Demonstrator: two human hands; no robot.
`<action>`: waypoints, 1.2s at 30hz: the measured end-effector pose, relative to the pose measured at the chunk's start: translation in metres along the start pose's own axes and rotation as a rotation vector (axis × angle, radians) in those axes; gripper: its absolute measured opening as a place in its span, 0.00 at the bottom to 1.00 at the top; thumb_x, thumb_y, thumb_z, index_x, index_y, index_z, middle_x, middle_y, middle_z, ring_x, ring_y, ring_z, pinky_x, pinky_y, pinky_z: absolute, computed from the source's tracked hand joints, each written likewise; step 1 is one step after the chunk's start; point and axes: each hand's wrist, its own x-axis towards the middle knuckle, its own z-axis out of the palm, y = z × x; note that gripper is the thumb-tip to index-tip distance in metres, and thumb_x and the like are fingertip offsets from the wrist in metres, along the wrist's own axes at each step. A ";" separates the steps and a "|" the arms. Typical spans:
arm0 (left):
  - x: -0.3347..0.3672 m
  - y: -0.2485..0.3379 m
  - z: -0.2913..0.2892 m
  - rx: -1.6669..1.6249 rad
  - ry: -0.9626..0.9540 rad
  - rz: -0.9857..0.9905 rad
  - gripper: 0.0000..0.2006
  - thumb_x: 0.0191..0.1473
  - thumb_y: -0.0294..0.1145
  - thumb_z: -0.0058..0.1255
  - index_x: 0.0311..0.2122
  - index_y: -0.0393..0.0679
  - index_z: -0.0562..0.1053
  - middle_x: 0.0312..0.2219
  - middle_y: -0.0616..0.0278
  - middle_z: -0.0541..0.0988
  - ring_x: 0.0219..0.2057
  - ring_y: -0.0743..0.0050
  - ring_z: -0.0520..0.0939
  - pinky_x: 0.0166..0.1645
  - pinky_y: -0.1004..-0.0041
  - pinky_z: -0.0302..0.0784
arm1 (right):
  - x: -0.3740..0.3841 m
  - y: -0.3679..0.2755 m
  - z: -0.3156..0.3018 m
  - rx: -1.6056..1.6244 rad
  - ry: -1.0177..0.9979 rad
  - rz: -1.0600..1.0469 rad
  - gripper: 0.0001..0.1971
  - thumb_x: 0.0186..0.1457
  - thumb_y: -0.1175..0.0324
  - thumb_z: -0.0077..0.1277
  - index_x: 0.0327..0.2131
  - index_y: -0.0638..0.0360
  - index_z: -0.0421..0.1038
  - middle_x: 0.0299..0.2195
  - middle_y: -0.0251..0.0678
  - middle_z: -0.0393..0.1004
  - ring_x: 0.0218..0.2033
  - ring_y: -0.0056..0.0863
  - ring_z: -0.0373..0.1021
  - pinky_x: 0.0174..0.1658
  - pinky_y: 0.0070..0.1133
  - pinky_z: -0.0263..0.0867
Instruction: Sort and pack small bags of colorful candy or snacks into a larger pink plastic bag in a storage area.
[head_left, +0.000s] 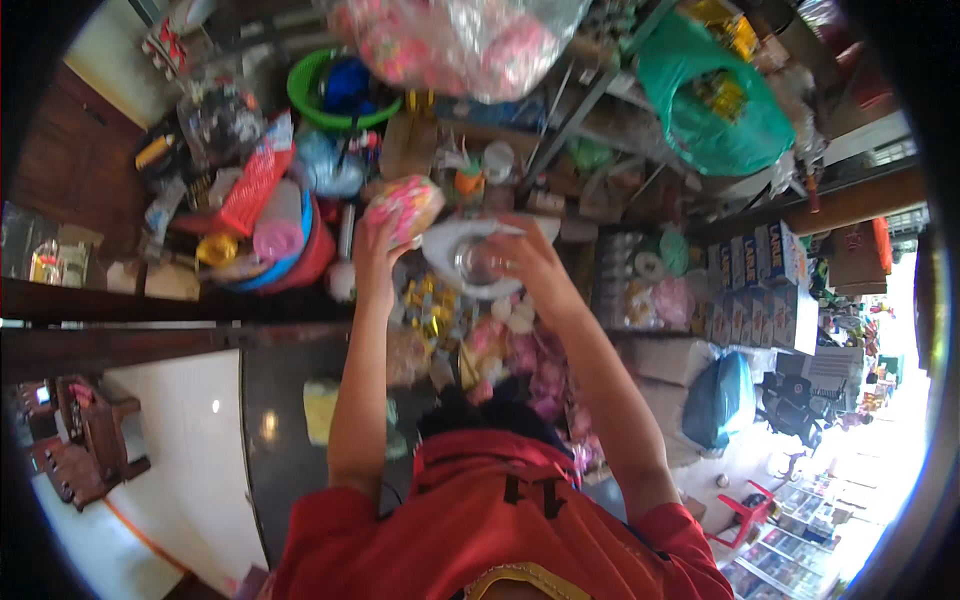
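My left hand (372,248) is raised and grips a small packet (404,206) with a pink and yellow pattern. My right hand (522,258) is up beside it, closed on a clear plastic bag (470,262) with a round see-through thing inside. The two hands are about a hand's width apart. Below them hang strips of small pink and gold sachets (500,345). My red shirt (500,520) fills the lower middle of the view.
A big clear bag of pink goods (460,40) hangs above the hands. Around it are a green basin (318,98), a green plastic bag (715,105), red and pink tubs (290,240), stacked blue-and-white cartons (765,275), a blue sack (722,398), a wooden chair (90,445) and a red plastic chair (745,505).
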 end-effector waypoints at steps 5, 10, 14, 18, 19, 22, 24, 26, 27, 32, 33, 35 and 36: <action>-0.095 -0.083 0.016 0.259 -0.162 -0.328 0.28 0.51 0.46 0.61 0.52 0.43 0.69 0.42 0.65 0.77 0.45 0.73 0.79 0.47 0.69 0.74 | -0.029 0.091 -0.060 0.061 -0.012 0.234 0.27 0.61 0.55 0.49 0.61 0.51 0.56 0.51 0.40 0.66 0.52 0.31 0.66 0.48 0.32 0.67; -0.191 -0.133 0.028 0.464 -0.220 -0.441 0.30 0.52 0.45 0.61 0.55 0.40 0.66 0.48 0.58 0.75 0.49 0.70 0.76 0.53 0.68 0.71 | -0.077 0.195 -0.083 0.220 -0.088 0.481 0.31 0.58 0.51 0.53 0.61 0.45 0.56 0.47 0.38 0.66 0.50 0.32 0.67 0.43 0.30 0.71; -0.222 -0.182 0.007 0.474 -0.219 -0.628 0.29 0.57 0.47 0.56 0.56 0.38 0.66 0.47 0.55 0.76 0.47 0.68 0.78 0.50 0.70 0.72 | -0.084 0.246 -0.095 0.339 0.005 0.804 0.26 0.57 0.49 0.54 0.57 0.43 0.64 0.46 0.32 0.70 0.45 0.28 0.71 0.45 0.30 0.70; -0.187 -0.269 -0.062 0.551 -0.149 -0.620 0.25 0.59 0.46 0.54 0.52 0.37 0.69 0.43 0.54 0.79 0.44 0.67 0.81 0.45 0.71 0.75 | -0.055 0.310 -0.109 0.328 0.022 0.806 0.25 0.58 0.49 0.53 0.56 0.42 0.65 0.49 0.30 0.71 0.47 0.27 0.71 0.48 0.30 0.68; -0.167 -0.299 -0.081 0.621 -0.126 -0.648 0.24 0.59 0.46 0.53 0.52 0.37 0.70 0.41 0.54 0.80 0.42 0.66 0.81 0.45 0.70 0.75 | -0.038 0.334 -0.116 0.334 0.015 0.779 0.25 0.58 0.50 0.54 0.57 0.42 0.64 0.50 0.31 0.70 0.49 0.27 0.70 0.48 0.31 0.68; -0.089 -0.404 -0.138 0.893 -0.177 -0.489 0.20 0.59 0.41 0.52 0.51 0.38 0.70 0.40 0.53 0.81 0.41 0.61 0.82 0.44 0.66 0.76 | 0.001 0.420 -0.131 0.442 0.101 0.781 0.30 0.58 0.50 0.54 0.60 0.45 0.59 0.55 0.32 0.68 0.53 0.30 0.68 0.52 0.34 0.65; -0.024 -0.481 -0.163 1.101 -0.102 -0.467 0.17 0.58 0.37 0.51 0.49 0.39 0.71 0.38 0.52 0.81 0.39 0.55 0.82 0.44 0.60 0.76 | 0.038 0.479 -0.139 0.546 0.104 0.689 0.33 0.57 0.51 0.55 0.61 0.50 0.56 0.56 0.33 0.67 0.54 0.31 0.67 0.54 0.36 0.63; 0.036 -0.549 -0.192 1.138 -0.151 -0.277 0.15 0.59 0.38 0.48 0.45 0.39 0.72 0.38 0.49 0.80 0.40 0.49 0.81 0.44 0.58 0.75 | 0.056 0.534 -0.136 0.532 0.188 0.765 0.34 0.57 0.52 0.56 0.62 0.50 0.55 0.56 0.33 0.67 0.54 0.31 0.67 0.54 0.35 0.63; 0.077 -0.582 -0.205 1.314 -0.261 -0.313 0.13 0.59 0.38 0.47 0.42 0.40 0.71 0.36 0.47 0.79 0.39 0.46 0.81 0.43 0.56 0.74 | 0.069 0.560 -0.134 0.499 0.259 0.805 0.34 0.56 0.53 0.56 0.62 0.50 0.55 0.56 0.34 0.67 0.54 0.30 0.67 0.54 0.34 0.64; 0.231 -0.713 -0.260 1.656 -0.461 0.162 0.28 0.51 0.35 0.53 0.57 0.37 0.63 0.52 0.43 0.71 0.54 0.42 0.72 0.57 0.58 0.69 | 0.083 0.653 -0.110 0.630 0.290 0.689 0.30 0.59 0.56 0.52 0.61 0.57 0.57 0.56 0.35 0.66 0.56 0.29 0.65 0.57 0.32 0.63; 0.248 -0.732 -0.270 1.540 -0.557 0.281 0.28 0.49 0.37 0.54 0.55 0.38 0.66 0.53 0.42 0.70 0.55 0.43 0.71 0.57 0.59 0.70 | 0.093 0.671 -0.110 0.669 0.227 0.662 0.32 0.59 0.56 0.53 0.62 0.58 0.55 0.58 0.36 0.64 0.57 0.31 0.63 0.59 0.33 0.60; 0.282 -0.769 -0.277 1.637 -0.575 0.256 0.27 0.48 0.38 0.55 0.54 0.38 0.67 0.51 0.42 0.71 0.53 0.43 0.72 0.56 0.59 0.70 | 0.116 0.706 -0.111 0.757 0.203 0.660 0.34 0.58 0.54 0.53 0.62 0.58 0.54 0.59 0.38 0.63 0.59 0.34 0.62 0.62 0.35 0.56; 0.297 -0.782 -0.280 1.751 -0.565 0.335 0.27 0.48 0.38 0.56 0.53 0.38 0.67 0.50 0.43 0.72 0.53 0.43 0.72 0.56 0.58 0.70 | 0.125 0.719 -0.111 0.823 0.245 0.682 0.35 0.57 0.51 0.53 0.62 0.59 0.54 0.59 0.39 0.63 0.59 0.34 0.62 0.63 0.35 0.55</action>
